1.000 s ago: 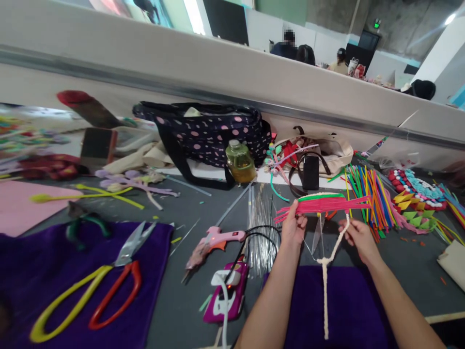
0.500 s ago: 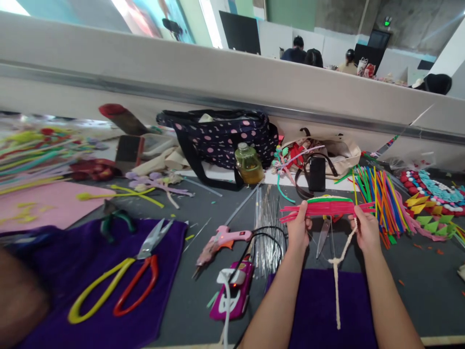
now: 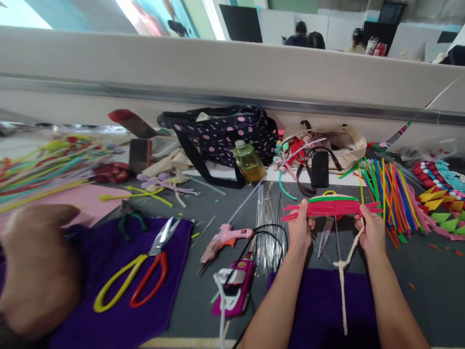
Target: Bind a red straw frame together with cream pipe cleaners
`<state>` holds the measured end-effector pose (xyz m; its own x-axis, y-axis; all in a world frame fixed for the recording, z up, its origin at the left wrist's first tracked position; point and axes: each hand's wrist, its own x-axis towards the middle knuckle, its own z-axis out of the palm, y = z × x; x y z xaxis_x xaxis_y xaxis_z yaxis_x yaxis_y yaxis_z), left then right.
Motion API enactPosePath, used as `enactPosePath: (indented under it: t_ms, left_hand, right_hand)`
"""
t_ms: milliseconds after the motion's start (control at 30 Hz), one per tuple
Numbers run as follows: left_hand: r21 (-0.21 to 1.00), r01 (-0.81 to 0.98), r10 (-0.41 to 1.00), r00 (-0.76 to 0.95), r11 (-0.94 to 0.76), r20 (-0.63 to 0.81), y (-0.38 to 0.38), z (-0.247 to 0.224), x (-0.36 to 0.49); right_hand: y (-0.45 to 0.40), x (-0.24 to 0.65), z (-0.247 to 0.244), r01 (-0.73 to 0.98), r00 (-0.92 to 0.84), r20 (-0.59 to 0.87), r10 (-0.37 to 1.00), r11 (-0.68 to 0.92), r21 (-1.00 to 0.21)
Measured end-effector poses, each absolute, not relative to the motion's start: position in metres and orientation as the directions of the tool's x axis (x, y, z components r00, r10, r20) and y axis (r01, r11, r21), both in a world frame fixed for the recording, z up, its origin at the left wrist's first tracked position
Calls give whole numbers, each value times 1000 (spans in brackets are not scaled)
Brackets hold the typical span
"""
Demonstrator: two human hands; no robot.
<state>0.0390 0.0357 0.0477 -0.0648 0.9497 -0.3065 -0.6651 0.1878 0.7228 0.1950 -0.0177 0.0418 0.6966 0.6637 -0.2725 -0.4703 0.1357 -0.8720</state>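
Observation:
Both my hands hold a flat bundle of pink pipe cleaners [image 3: 333,209] level above the table, one at each end. A green and a white strip arch along its upper edge. My left hand [image 3: 301,229] is closed on the left end, thumb on the front. My right hand [image 3: 372,231] pinches the right end, and the top of a cream twisted cord [image 3: 342,286] runs up to its fingers. The cord hangs down in a Y shape over a purple cloth [image 3: 319,305]. Behind the bundle lies a pair of scissors [image 3: 325,237], partly hidden.
A co-worker's blurred hand [image 3: 41,271] is at the left, near large scissors [image 3: 145,269] and pliers [image 3: 132,220]. Between us lie a pink glue gun [image 3: 225,242], a cabled magenta device [image 3: 238,291] and thin clear sticks [image 3: 269,232]. Coloured pipe cleaners [image 3: 394,198] lie right.
The view has shifted slightly, so most things sit a little further right. The co-worker's hand has come further into view at the left. My hands keep their hold on the bundle.

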Motion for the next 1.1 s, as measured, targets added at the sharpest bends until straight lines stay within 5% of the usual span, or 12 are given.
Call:
enactPosePath:
  t_ms: [200,600,900,1100]
  left_hand:
    - [689,-679,947,25,252,-321,37,49,34]
    - [825,-524,975,48,210,-218,39,44,30]
    - [683,-676,943,54,277,-329,46,33,29]
    - [723,-633,950,70,277,-303,47,35,26]
  right_hand:
    - [-16,194,38,-516,671,-294,681,143,-845]
    - [-17,202,36,-451,744,-239,624,203,-869]
    - [-19,193,39,-448,755,-226,615,234,-863]
    - [-21,196,38,-405,734,-210,646,169,-899]
